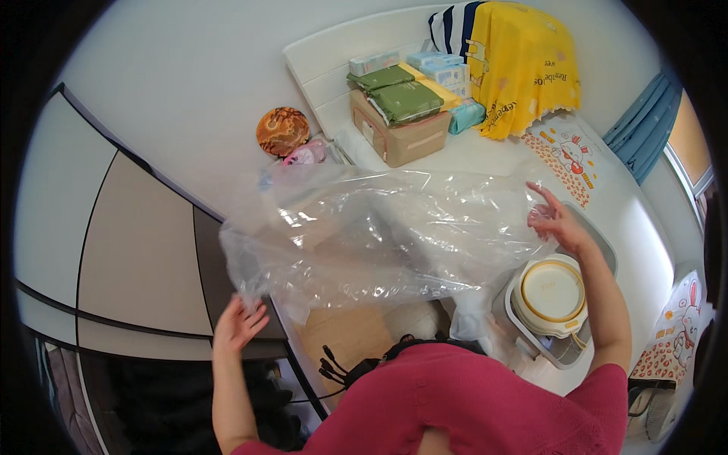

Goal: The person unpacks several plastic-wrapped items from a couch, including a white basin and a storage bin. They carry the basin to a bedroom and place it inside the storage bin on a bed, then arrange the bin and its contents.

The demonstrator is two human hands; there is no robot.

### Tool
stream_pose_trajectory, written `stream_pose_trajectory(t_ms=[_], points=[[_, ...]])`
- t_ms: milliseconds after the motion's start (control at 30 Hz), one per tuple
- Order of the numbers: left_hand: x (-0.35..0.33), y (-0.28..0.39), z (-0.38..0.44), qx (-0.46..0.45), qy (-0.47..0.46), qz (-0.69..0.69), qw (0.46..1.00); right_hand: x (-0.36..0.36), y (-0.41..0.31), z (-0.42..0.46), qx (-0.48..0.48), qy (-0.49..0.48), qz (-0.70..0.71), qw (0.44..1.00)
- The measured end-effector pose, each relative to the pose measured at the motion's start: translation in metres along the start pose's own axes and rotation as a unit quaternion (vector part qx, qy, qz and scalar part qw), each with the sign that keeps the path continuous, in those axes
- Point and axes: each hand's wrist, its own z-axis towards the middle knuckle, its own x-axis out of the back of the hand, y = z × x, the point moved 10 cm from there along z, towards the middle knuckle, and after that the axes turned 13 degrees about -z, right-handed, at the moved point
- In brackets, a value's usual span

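A large clear plastic bag (pixel 392 239) spans the space between my hands, crinkled, shiny and see-through. Its left end narrows down to my left hand (pixel 239 327), which holds it at the fingertips with the other fingers spread. At the other end my right hand (pixel 560 224) grips the plastic, index finger stretched out and the rest curled; film partly veils these fingers. Below my right forearm, a cream round collapsible basin (pixel 551 291) with a yellow ring rests in a grey plastic bin (pixel 540 352). Whitish crumpled plastic (pixel 472 315) hangs beside the bin.
The white bed (pixel 642 227) bears a beige storage box (pixel 418 139) topped with green packs (pixel 404 102), tissue packs (pixel 446 74) and a yellow cloth cover (pixel 523 68). A wardrobe (pixel 142 239) stands left. Black cables (pixel 333 364) stick out near my waist, above the wooden floor (pixel 341 327).
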Motion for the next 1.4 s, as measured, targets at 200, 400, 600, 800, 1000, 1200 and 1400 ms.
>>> stream_pose_trajectory(t_ms=[200, 400, 600, 800, 1000, 1200, 1400], points=[[-0.038, 0.055, 0.082, -0.124, 0.08, 0.31, 0.939, 0.087, 0.055, 0.02, -0.12, 0.03, -0.415, 0.901], [-0.104, 0.303, 0.031, -0.407, 0.116, 0.221, 0.879, 0.25, -0.108, 0.014, 0.015, 0.442, -0.283, 0.851], [-0.138, 0.294, 0.017, -0.336, 0.142, 0.421, 0.83, 0.267, -0.067, 0.023, -0.092, 0.19, -0.622, 0.754], [-0.123, 0.363, 0.002, -0.497, 0.088, 0.342, 0.793, 0.36, -0.08, -0.085, 0.074, 0.493, -0.298, 0.814], [-0.089, 0.328, 0.037, -0.262, -0.042, 0.186, 0.946, 0.318, -0.092, -0.104, 0.003, 0.418, -0.232, 0.878], [0.049, 0.123, 0.023, -0.039, 0.171, 0.515, 0.839, 0.22, 0.057, -0.154, -0.237, 0.224, -0.391, 0.861], [0.075, 0.065, 0.004, 0.038, 0.126, 0.407, 0.904, 0.198, 0.099, -0.248, -0.324, 0.273, -0.203, 0.883]])
